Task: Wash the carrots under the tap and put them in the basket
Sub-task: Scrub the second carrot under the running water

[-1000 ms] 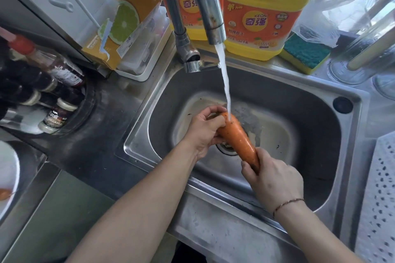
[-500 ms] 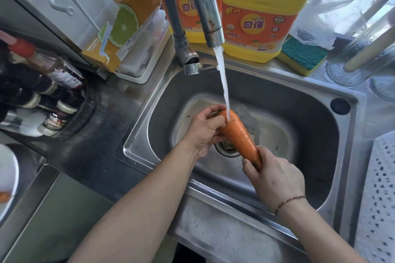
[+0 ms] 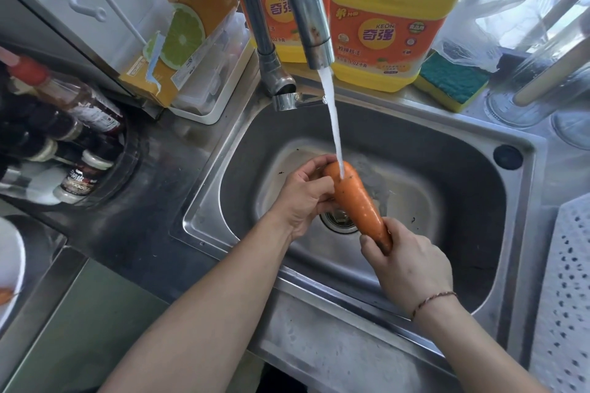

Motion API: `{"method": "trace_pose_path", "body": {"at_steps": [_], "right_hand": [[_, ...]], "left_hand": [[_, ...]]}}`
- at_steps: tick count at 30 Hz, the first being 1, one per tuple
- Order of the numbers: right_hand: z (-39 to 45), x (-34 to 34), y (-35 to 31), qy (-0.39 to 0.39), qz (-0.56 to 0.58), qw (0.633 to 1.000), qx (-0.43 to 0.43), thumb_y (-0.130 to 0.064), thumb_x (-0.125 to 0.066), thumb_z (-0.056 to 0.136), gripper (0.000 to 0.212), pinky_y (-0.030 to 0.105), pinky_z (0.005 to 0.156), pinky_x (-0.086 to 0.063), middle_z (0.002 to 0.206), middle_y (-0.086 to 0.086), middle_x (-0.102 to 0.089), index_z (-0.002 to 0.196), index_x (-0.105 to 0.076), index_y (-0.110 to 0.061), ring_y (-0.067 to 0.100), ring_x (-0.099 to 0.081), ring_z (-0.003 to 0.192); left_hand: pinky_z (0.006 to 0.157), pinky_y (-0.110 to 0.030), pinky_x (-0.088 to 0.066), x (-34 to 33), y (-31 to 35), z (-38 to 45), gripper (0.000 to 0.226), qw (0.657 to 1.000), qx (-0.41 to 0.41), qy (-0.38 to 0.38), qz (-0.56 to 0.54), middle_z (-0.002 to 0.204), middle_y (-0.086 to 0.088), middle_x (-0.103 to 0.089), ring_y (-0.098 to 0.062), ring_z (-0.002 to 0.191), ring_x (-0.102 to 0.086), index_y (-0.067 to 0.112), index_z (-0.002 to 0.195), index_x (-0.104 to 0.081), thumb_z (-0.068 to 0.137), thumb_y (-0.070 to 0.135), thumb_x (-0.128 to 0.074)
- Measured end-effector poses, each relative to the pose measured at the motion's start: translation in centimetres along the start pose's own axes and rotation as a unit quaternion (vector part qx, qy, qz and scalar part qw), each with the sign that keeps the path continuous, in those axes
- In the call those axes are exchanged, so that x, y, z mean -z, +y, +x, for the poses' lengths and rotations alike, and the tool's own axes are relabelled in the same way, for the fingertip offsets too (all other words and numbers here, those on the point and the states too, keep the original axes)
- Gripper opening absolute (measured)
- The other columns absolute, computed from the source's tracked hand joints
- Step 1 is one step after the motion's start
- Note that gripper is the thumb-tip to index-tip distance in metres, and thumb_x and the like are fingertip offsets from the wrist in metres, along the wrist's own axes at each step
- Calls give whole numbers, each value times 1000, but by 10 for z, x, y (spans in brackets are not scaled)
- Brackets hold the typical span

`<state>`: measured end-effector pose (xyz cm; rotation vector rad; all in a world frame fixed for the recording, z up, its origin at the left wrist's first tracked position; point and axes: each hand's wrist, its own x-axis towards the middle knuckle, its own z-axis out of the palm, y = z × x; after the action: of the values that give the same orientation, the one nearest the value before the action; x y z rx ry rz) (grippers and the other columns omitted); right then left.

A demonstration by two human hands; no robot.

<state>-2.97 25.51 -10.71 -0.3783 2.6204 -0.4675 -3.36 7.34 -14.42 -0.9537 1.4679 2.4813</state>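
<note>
Our left hand [image 3: 303,198] fingers curl around the thick end of the carrot [image 3: 357,201], while our right hand [image 3: 412,268] pinches its thin tip. Water from the tap [image 3: 303,9] strikes the carrot over the sink [image 3: 463,169] (drain directly beneath). Two yellow detergent jugs [image 3: 386,19] stand behind on the surface.

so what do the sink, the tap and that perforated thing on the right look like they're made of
Sink: likely stainless steel, brushed grey with dull reflections and a pressed rim.
Tap: polished metal, probably steel or chrome plate, mirror-like with brown specks near the spout.
Perforated white basket: looks like matte plastic with punched holes, though only its edge shows.
</note>
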Motion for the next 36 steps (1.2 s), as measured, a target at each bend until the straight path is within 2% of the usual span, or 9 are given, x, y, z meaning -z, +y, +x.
{"method": "trace_pose_path", "body": {"at_steps": [3, 6, 11, 16, 21, 25, 28, 31, 36], "right_hand": [[-1, 3, -2, 10, -15, 1000, 5, -56, -46, 92, 30, 31, 58, -36, 70, -4, -52, 104, -55, -29, 28, -60, 73], [-2, 4, -4, 15, -20, 1000, 4, -56, -46, 93, 31, 30, 57, -34, 68, -5, -49, 103, -55, -29, 25, -48, 64], [-3, 4, -5, 25, -40, 999, 1, -57, -44, 93, 34, 30, 58, -33, 77, -1, -62, 107, -56, -29, 29, -65, 78], [-4, 2, -7, 27, -38, 999, -1, -57, -43, 93, 33, 30, 56, -36, 72, -3, -57, 108, -55, -30, 27, -64, 73], [-3, 4, -4, 16, -15, 1000, -8, -56, -47, 92, 30, 31, 56, -35, 67, -5, -49, 104, -56, -30, 25, -47, 63], [-4, 2, -4, 4, -13, 1000, -13, -56, -47, 92, 30, 31, 58, -37, 70, -3, -52, 104, -56, -29, 29, -62, 74], [-6, -1, -6, 12, -22, 1000, -17, -57, -46, 91, 33, 32, 59, -41, 73, -1, -58, 103, -56, -28, 30, -65, 78], [-6, -4, -8, 32, -36, 999, -14, -58, -43, 91, 36, 33, 61, -47, 78, 2, -67, 105, -57, -28, 30, -66, 76], [-7, -3, -11, 39, -68, 997, 2, -58, -41, 93, 36, 32, 62, -42, 83, 0, -69, 108, -55, -28, 28, -67, 79]], "left_hand": [[96, -54, -49, 3, -1, 1, 51, 1000, 4, -21, -20, 101, -3, -63, -28, 94, -61, 20, 120, -63, 71, 6, -61], [93, -51, -52, 2, -1, 1, 46, 999, -7, -21, -28, 102, -2, -64, -25, 93, -63, 21, 118, -65, 74, 8, -65], [84, -45, -55, -1, -2, 2, 35, 999, -21, -2, -28, 111, -6, -63, -26, 95, -65, 19, 119, -65, 91, -1, -62], [71, -39, -59, -9, 2, -1, 38, 999, -40, 25, -19, 102, -2, -65, -26, 95, -63, 14, 119, -65, 84, 0, -72], [78, -42, -57, -6, -2, 0, 49, 1000, -16, 11, -22, 103, -7, -59, -23, 85, -63, 19, 116, -66, 69, 7, -61], [75, -40, -57, -3, -6, 0, 47, 1000, -13, 1, -28, 98, -4, -61, -21, 81, -63, 20, 113, -67, 68, 7, -59], [67, -35, -59, -7, -6, -1, 45, 999, -28, 31, -10, 97, -2, -63, -21, 84, -60, 16, 115, -68, 72, 5, -63], [65, -32, -58, -11, -6, -1, 39, 997, -57, 57, 10, 93, 1, -65, -16, 83, -60, 8, 124, -65, 87, -5, -61], [67, -33, -56, -13, -9, 1, 30, 989, -101, 96, 52, 77, 17, -71, 5, 68, -63, 3, 120, -64, 92, -4, -60]]}}
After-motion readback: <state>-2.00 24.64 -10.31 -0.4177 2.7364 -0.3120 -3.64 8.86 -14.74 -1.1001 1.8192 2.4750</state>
